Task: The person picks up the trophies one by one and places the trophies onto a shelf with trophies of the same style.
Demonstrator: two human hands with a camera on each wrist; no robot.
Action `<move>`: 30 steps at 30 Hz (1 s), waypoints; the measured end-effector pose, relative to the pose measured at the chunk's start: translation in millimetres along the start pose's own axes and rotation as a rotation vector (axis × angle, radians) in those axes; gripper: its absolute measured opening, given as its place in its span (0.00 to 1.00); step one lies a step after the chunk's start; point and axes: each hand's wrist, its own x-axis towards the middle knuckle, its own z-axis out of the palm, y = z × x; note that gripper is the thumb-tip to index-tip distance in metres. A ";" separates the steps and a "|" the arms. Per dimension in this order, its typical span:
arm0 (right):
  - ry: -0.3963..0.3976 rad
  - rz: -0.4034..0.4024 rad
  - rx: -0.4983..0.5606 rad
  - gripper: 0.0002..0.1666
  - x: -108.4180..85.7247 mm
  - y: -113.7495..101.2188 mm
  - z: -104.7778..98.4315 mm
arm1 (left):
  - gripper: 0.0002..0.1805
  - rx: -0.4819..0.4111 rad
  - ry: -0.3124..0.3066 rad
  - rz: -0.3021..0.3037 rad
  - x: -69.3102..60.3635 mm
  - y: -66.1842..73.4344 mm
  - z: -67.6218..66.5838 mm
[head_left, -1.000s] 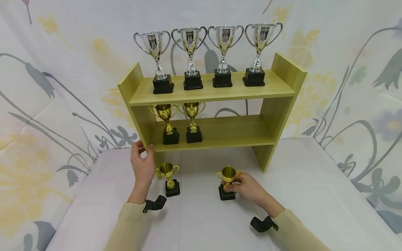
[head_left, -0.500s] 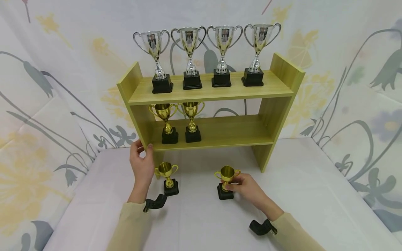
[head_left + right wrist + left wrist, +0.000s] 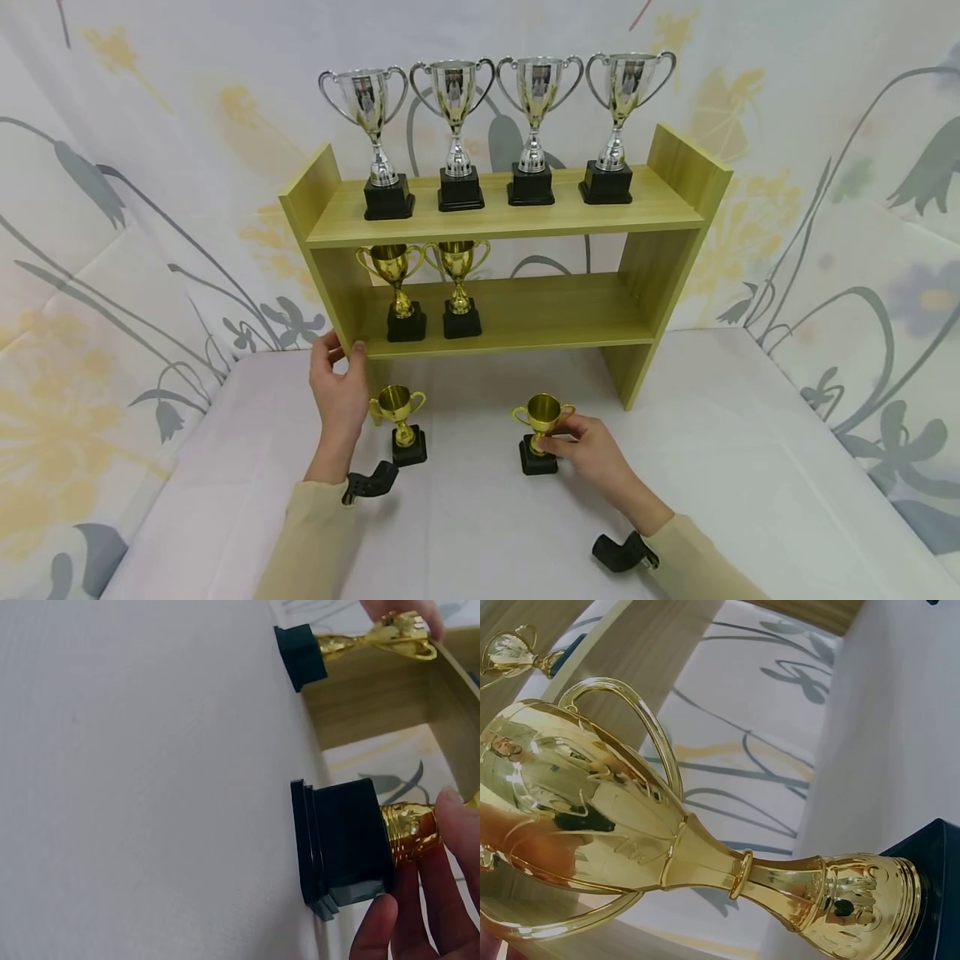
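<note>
My right hand [image 3: 592,454] pinches the stem of a small gold trophy [image 3: 543,412] standing on the white table; in the right wrist view its fingers [image 3: 457,825] lie around the stem above the black base [image 3: 349,840]. My left hand [image 3: 339,400] grips the lower left edge of the wooden shelf [image 3: 510,348], thumb in front. Beside that hand, a second small gold trophy [image 3: 397,403] stands on the table, large in the left wrist view as a gold cup [image 3: 585,802]. Two gold trophies [image 3: 390,265] [image 3: 457,262] stand at the left of the middle shelf.
Several silver trophies [image 3: 533,92] with black bases line the top shelf [image 3: 495,229]. The shelf's right side panel [image 3: 675,275] reaches down to the table [image 3: 480,517]. A flower-patterned cloth [image 3: 165,125] hangs behind and at both sides.
</note>
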 end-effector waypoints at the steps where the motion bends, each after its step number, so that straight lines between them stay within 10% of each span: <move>1: 0.005 0.007 0.000 0.11 -0.2 -0.1 0.4 | 0.16 -0.003 -0.001 0.003 0.4 -0.2 0.0; 30: 0.111 0.040 -0.029 0.08 -4.7 -4.8 8.8 | 0.16 -0.004 0.007 0.000 1.3 -3.3 0.2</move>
